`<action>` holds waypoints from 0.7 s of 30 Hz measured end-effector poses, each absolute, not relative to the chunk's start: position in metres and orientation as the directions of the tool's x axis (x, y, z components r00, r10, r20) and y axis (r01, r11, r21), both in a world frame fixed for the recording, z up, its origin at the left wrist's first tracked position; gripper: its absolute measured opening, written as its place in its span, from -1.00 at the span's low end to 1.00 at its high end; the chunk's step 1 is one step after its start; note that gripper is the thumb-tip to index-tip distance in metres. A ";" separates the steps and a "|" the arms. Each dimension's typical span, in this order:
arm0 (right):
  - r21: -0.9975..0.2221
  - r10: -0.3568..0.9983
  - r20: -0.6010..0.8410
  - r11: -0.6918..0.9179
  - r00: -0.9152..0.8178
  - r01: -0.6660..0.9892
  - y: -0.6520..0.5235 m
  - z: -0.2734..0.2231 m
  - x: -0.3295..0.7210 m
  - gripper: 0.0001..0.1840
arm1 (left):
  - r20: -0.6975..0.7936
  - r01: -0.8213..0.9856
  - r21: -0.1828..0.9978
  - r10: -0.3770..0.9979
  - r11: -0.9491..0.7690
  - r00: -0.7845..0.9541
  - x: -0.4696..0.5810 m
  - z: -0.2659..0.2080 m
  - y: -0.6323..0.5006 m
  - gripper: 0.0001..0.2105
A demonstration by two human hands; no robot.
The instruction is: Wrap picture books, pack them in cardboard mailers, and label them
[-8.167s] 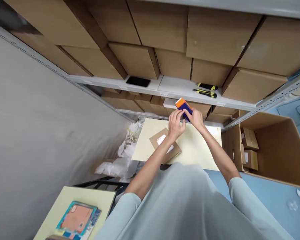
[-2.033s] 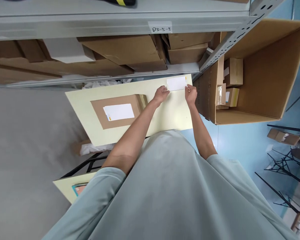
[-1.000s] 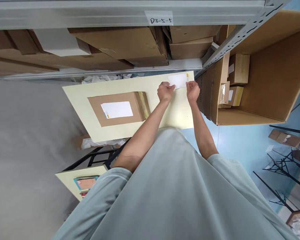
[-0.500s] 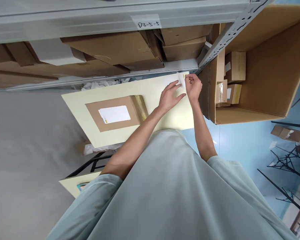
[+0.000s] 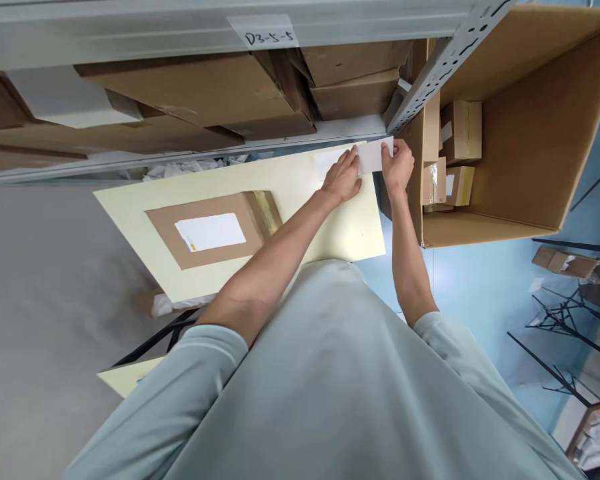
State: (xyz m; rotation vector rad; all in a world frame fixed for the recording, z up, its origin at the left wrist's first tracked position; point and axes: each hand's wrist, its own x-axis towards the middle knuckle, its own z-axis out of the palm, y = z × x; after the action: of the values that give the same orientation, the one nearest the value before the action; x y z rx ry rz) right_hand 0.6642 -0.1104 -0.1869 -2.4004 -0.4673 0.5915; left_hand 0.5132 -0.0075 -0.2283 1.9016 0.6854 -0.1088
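Note:
A white label strip (image 5: 371,156) stretches between my two hands at the far right corner of a pale yellow tabletop (image 5: 300,175). My right hand (image 5: 399,168) pinches its right end between thumb and fingers, just past the table's edge. Over the strip's left end, my left hand (image 5: 342,179) lies with fingers stretched out and fingertips pressing down. Another white piece (image 5: 325,162) shows flat on the table beside those fingers. To the left, a brown cardboard box (image 5: 210,230) rests on the tabletop, bearing a white label with a small yellow mark.
A grey metal shelf (image 5: 190,33) with cardboard boxes (image 5: 190,90) runs along the far side, marked D3-5-5. On the right stands a large open carton (image 5: 525,133) holding several small boxes (image 5: 461,133). Black metal legs (image 5: 550,370) stand at lower right.
My right hand has moved slightly right, and the label strip is now drawn out taut. My left hand has come down onto its left end. The view has shifted a little.

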 end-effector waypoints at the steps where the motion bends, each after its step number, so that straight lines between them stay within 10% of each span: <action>1: -0.653 0.465 -0.293 -0.736 0.835 0.181 -0.115 -0.190 0.669 -0.73 | -0.390 0.511 0.811 0.388 -0.285 0.835 0.513 -0.233 -0.005 -0.16; 16: -0.660 0.460 -0.326 -0.736 0.826 0.150 -0.131 -0.221 0.682 -0.55 | -0.455 0.584 0.742 0.394 -0.328 0.799 0.520 -0.262 0.010 -0.15; 21: -0.640 0.199 -0.091 -0.762 0.976 0.096 -0.163 -0.202 0.674 -0.37 | -0.477 0.588 0.719 0.350 -0.372 0.806 0.521 -0.253 0.013 -0.12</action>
State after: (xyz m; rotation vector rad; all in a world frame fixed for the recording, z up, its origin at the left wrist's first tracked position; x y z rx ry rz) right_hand 0.6735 -0.1633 -0.2017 -2.4404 -0.2051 0.1999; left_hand 0.5207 0.0129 -0.2530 1.9964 0.6980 -0.2998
